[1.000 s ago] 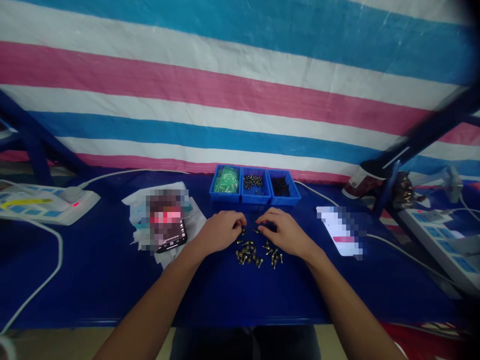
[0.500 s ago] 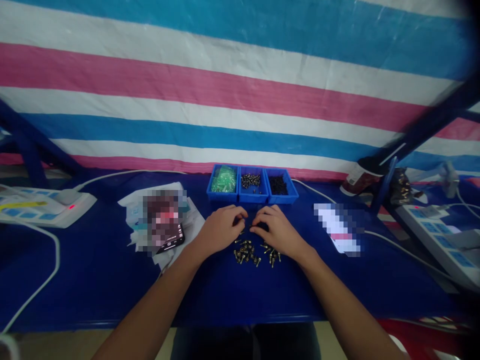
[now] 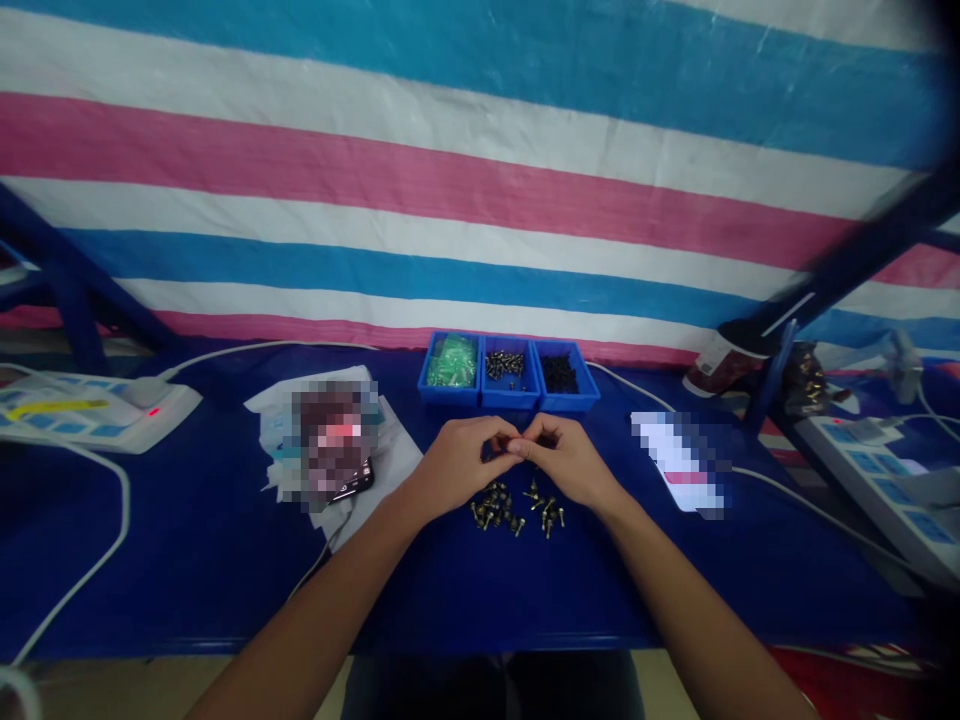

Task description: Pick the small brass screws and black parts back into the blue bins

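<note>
My left hand (image 3: pixel 466 460) and my right hand (image 3: pixel 564 456) meet at the fingertips above the blue table. Both are closed in a pinch; whatever lies between the fingertips is hidden. Just below them rest two loose groups of small brass-and-black parts, a left pile (image 3: pixel 496 508) and a right pile (image 3: pixel 547 507). Behind the hands stand three joined blue bins: one with a green plastic bag (image 3: pixel 453 361), one with small metal pieces (image 3: pixel 505 365), one with black pieces (image 3: pixel 559 374).
A phone (image 3: pixel 352 484) lies on white wrapping at left, another phone (image 3: pixel 679 465) at right. Power strips (image 3: pixel 161 412) sit at both sides, with white cables across the table. A dark cup (image 3: pixel 724 360) stands at the back right near a blue frame.
My two hands have come together, and their fingertips now touch where there was a gap. The view has shifted slightly.
</note>
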`<state>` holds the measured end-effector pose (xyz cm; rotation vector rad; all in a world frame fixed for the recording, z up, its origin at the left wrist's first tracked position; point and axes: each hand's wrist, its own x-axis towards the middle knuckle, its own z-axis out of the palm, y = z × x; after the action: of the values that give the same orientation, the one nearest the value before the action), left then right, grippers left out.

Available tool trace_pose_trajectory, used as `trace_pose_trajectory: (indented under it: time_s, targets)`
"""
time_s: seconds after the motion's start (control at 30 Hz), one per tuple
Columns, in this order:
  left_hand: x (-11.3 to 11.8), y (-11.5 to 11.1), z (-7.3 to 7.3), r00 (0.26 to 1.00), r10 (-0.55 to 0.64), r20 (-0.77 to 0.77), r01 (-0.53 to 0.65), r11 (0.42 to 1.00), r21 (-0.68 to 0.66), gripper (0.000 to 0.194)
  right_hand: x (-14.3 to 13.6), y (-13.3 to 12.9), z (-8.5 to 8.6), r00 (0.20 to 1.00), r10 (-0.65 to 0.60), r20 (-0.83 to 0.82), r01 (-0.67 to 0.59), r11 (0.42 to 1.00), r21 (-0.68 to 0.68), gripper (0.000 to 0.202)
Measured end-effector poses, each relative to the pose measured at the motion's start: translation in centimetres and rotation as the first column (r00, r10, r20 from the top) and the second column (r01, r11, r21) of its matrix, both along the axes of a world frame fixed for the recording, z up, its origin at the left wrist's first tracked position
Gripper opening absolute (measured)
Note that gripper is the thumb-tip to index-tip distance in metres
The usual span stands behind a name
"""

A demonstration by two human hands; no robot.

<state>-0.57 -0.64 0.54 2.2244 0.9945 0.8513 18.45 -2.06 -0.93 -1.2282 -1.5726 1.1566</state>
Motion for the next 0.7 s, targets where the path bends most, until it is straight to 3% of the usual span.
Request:
trace_pose_trajectory:
  time_s: [0.23,0.53,0.6,0.67,0.7]
  targets:
    - [-0.1,-0.1,0.8,0.984,0.1,0.145,-0.075,0.983,-0.169,0.011,-0.1,-0.1,0.7,0.996,0.094,0.001,-0.094,0.995,0.031,0.025]
    - [-0.2,-0.2,1.0,0.994,0.052,0.092,-0.029,0.971,-0.238,0.015,0.0,-0.4,1.1,0.985,0.12,0.122,-0.123,0.992,0.017,0.032]
    - [-0.2,-0.1,1.1,0.99,0.126,0.069,-0.11,0.973,-0.201,0.021,-0.1,-0.3,1.0,0.994,0.094,0.057,-0.095,0.995,0.019,0.031]
    - [-0.5,0.2,1.0,0.966,0.257,0.039,-0.248,0.956,-0.156,0.029,-0.2,0.0,0.8,0.999,-0.002,-0.054,0.004,1.0,0.023,0.022]
    - [-0.6,0.4,0.9,0.948,0.318,0.01,-0.314,0.94,-0.133,0.032,-0.1,0.2,0.6,0.993,-0.069,-0.097,0.072,0.997,0.021,0.027]
